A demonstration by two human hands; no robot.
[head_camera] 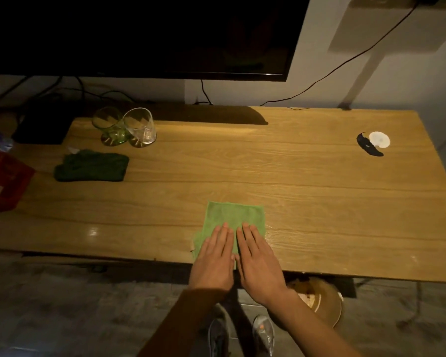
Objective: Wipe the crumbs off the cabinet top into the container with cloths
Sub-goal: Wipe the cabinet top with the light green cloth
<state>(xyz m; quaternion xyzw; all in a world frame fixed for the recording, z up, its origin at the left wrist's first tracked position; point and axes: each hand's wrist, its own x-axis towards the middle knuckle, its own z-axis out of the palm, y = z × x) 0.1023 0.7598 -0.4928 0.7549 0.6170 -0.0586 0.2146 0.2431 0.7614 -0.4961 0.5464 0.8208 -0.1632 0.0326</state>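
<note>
A light green cloth [232,217] lies flat at the front edge of the wooden cabinet top [307,191]. My left hand [214,261] and my right hand [258,264] rest side by side on its near half, palms down, fingers straight and together, pressing it to the wood. A round tan container [322,302] with pale crumbs inside sits on the floor just below the front edge, to the right of my right wrist. A second, dark green cloth [92,166] lies folded at the back left.
Two upturned glasses [125,127] stand at the back left. A white disc with a black piece [373,144] lies at the back right. A red box [3,181] sits at the left end. A dark screen [139,34] hangs above, cables behind.
</note>
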